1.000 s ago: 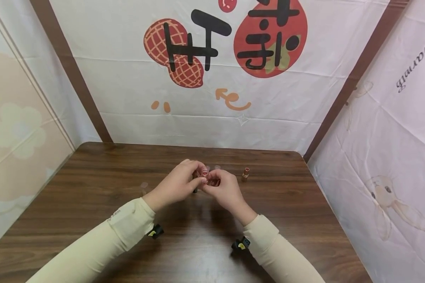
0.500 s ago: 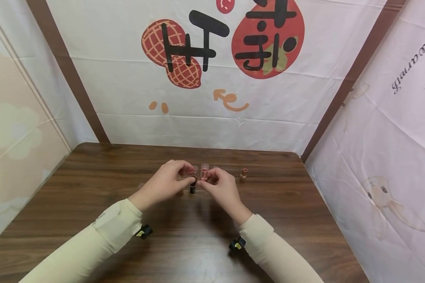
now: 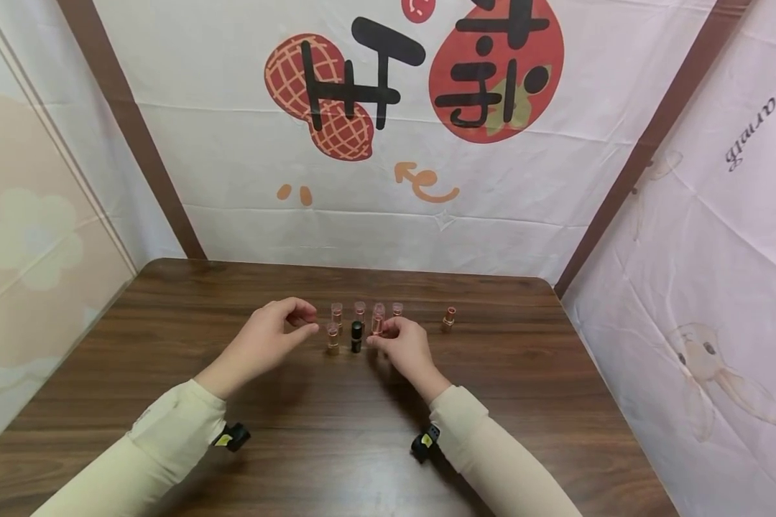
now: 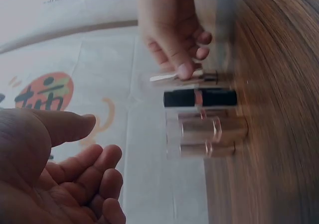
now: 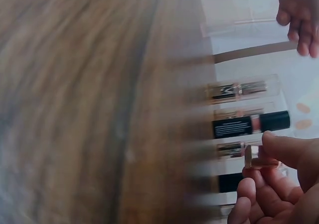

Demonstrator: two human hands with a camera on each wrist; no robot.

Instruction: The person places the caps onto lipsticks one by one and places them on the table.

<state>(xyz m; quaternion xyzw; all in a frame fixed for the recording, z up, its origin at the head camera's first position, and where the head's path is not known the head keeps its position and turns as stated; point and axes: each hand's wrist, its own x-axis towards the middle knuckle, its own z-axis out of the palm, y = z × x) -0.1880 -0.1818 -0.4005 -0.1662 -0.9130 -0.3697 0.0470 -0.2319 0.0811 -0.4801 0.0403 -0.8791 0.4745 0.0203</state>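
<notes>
My right hand (image 3: 412, 352) pinches a rose-gold lipstick with a clear cap (image 3: 378, 320) between thumb and fingers. It is upright, just right of a black lipstick tube (image 3: 356, 336). In the right wrist view the gold base of the held lipstick (image 5: 253, 157) shows beside the thumb. My left hand (image 3: 265, 339) hovers left of the group, holding nothing, its fingers loosely bent and apart from the thumb. Nearest to it stands a gold lipstick with a clear cap (image 3: 333, 340).
Behind these stand several more clear-capped lipsticks, one at the left (image 3: 337, 314) and another (image 3: 397, 309) behind my right hand. A rose-gold tube (image 3: 449, 318) stands alone farther right. The wooden table (image 3: 336, 445) meets a printed white cloth (image 3: 246, 230) at the back.
Both hands were together at the lipstick. My left hand has since drawn away to the left, uncovering the black and gold tubes. My right hand has brought the lipstick beside the black one.
</notes>
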